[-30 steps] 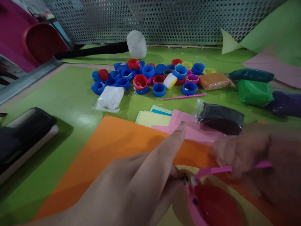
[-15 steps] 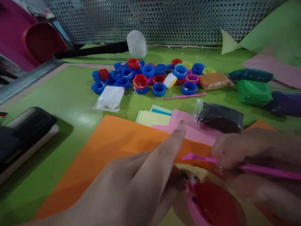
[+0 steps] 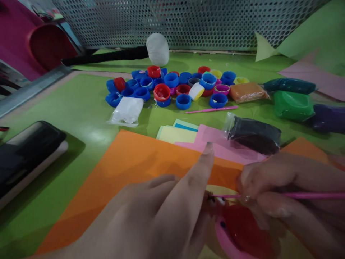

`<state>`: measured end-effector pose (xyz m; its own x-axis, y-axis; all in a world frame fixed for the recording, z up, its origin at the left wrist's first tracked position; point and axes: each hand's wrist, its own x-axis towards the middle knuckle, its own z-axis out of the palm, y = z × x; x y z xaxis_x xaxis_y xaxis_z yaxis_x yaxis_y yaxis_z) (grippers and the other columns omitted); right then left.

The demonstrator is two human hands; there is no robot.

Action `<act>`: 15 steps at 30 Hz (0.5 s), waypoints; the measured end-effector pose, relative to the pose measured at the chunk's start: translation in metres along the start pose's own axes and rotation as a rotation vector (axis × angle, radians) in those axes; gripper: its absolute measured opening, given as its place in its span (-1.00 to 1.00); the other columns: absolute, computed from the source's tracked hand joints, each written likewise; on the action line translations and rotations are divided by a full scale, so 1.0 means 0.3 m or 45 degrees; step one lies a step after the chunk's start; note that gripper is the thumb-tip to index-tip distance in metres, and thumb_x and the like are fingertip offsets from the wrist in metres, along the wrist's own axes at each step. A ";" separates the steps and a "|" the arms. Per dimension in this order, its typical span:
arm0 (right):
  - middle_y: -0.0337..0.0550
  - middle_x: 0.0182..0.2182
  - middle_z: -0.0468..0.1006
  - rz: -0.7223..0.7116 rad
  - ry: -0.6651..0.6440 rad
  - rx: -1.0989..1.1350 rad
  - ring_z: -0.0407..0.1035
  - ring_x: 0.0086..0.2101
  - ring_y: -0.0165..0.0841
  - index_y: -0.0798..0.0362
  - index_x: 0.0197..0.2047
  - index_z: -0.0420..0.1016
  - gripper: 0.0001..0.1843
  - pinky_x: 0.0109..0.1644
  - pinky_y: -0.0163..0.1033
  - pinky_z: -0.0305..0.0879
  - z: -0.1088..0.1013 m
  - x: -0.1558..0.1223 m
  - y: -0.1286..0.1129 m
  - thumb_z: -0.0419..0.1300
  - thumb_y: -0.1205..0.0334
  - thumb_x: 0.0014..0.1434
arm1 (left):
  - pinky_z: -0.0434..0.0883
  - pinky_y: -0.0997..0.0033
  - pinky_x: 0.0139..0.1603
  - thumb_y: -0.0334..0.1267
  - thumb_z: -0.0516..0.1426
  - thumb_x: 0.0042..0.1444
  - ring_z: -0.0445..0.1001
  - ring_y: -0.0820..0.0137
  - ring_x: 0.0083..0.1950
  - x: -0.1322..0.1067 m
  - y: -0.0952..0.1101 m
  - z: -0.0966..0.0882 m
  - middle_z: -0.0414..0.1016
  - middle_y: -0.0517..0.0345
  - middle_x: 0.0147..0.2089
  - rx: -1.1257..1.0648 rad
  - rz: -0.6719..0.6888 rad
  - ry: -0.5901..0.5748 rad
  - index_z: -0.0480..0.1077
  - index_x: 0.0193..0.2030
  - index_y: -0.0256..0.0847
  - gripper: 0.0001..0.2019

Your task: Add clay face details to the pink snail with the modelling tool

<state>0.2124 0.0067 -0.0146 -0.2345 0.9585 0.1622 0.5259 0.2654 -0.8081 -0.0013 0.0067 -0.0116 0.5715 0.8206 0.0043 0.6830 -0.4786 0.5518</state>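
Note:
A small pink and red clay figure [image 3: 246,230] with tiny white eyes and dark lashes lies on a pale yellow round piece [image 3: 229,188]. My left hand [image 3: 159,212] reaches in from the left, index finger stretched forward, its other fingers closed at the figure's eyes; their tips are partly hidden. My right hand [image 3: 291,190] pinches a thin pink modelling tool [image 3: 315,195]. The tool's tip touches or lies very near the lashes; I cannot tell which. Beneath is a large orange sheet [image 3: 107,172].
Many-coloured bottle caps [image 3: 183,102] cluster at the back, with another pink tool [image 3: 212,109] before them. Wrapped clay packs, one black [image 3: 253,135], one white [image 3: 128,111], lie around. A black case [image 3: 29,151] is at left, a white-headed mallet shape [image 3: 157,49] behind.
My right hand has brought the pink tool down and left, from above the figure to its eyes. My left hand has hardly moved.

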 end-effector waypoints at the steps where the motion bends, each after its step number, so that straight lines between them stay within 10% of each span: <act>1: -0.33 -0.62 0.45 0.021 -0.015 -0.001 0.34 -0.69 -0.43 -0.13 -0.47 0.31 -0.68 -0.74 -0.42 0.23 -0.001 -0.001 -0.001 -0.01 -0.05 0.24 | 0.39 0.42 -0.51 -0.22 0.01 0.16 0.52 0.31 -0.46 -0.001 -0.003 -0.001 0.60 0.24 -0.34 0.034 0.022 0.010 -0.42 0.32 0.15 -0.26; 15: -0.16 -0.66 0.45 -0.002 0.077 0.045 0.42 -0.55 -0.15 -0.15 -0.49 0.47 -0.71 -0.69 -0.23 0.33 0.047 0.010 0.000 0.19 -0.17 0.00 | 0.43 0.55 -0.63 -0.43 0.12 -0.02 0.49 0.43 -0.54 0.008 0.001 0.007 0.58 0.32 -0.44 0.334 0.418 0.308 -0.20 0.34 -0.14 -0.18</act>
<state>0.2000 0.0081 -0.0222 -0.1847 0.9629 0.1967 0.4958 0.2641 -0.8273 0.0013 0.0078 -0.0131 0.6750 0.6472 0.3542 0.5935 -0.7616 0.2602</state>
